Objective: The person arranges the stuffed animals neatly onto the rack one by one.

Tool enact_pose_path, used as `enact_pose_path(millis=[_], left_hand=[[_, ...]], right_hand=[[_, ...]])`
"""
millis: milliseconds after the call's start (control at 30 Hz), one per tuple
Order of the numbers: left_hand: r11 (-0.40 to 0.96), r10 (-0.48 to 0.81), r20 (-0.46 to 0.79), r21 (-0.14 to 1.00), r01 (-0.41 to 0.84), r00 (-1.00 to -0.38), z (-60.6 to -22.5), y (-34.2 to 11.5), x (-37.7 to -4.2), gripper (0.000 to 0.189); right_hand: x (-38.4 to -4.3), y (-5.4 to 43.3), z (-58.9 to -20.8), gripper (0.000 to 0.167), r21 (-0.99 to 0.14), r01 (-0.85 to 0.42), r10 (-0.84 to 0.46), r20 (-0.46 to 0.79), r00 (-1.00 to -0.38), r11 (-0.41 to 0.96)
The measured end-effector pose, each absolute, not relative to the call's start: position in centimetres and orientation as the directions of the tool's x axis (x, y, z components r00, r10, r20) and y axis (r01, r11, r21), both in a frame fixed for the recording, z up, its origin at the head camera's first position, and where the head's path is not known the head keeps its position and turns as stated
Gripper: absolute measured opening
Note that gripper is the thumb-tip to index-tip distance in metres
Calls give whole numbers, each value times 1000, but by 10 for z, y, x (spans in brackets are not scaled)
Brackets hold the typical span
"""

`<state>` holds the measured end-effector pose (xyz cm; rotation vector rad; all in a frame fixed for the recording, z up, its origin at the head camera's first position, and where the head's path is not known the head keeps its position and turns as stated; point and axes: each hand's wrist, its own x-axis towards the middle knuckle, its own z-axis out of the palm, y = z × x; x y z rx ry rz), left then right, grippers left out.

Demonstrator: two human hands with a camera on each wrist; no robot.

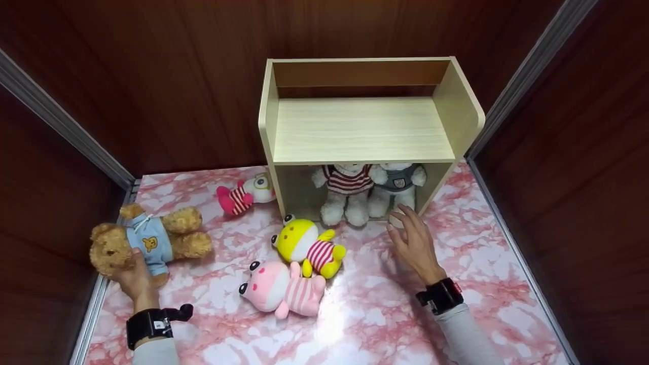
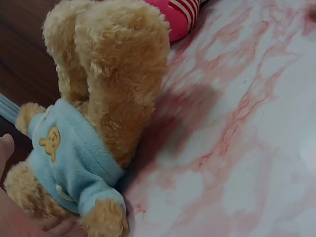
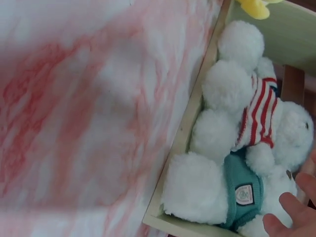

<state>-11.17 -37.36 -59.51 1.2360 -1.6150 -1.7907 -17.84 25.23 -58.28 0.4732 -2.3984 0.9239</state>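
Observation:
My left hand (image 1: 136, 276) grips a brown teddy bear (image 1: 148, 241) in a light blue top by its neck, the thumb over its front. In the left wrist view the teddy bear (image 2: 118, 64) is tilted, legs upward. My right hand (image 1: 415, 243) is at the lower compartment's front with fingers relaxed and spread, holding nothing. In the head view it overlaps a foot of a white plush bear (image 1: 399, 180) in a grey-green top; whether they touch I cannot tell. Beside that one sits a white plush bear (image 1: 348, 180) in a red-striped top. The shelf board hides most of their heads.
A two-tier wooden shelf (image 1: 365, 126) stands at the back. Before it lie a yellow frog plush (image 1: 299, 241) and a pink frog plush (image 1: 268, 289). A red-and-white plush (image 1: 238, 197) lies against the shelf's left side. Dark wooden walls (image 1: 203, 76) surround the marbled surface (image 1: 385, 314).

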Motion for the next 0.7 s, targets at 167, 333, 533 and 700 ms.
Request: enact_pose_path(millis=[167,333,533,700], left_hand=[[-378,-744,-417,907,-186,-522,-602,-375,-113,78],[-434,-716,-447,887,-159,-537,-614,-374,-113,68],[-355,-686,-461,887,-294,-563,-621,-368,-113,52],[-411,-675,-474,878,-245,-565,-622,-368,-112,45]], right_hand=[[-180,260,-580,34,-522,-492,-106,603,-791,697],[-179,263,-579,35,-540,-485,-104,588,-802,688],[-180,266,-576,34,-549,-459,-88,570,-817,699],[-182,266,-573,33,-546,-456,-88,570,-817,703]])
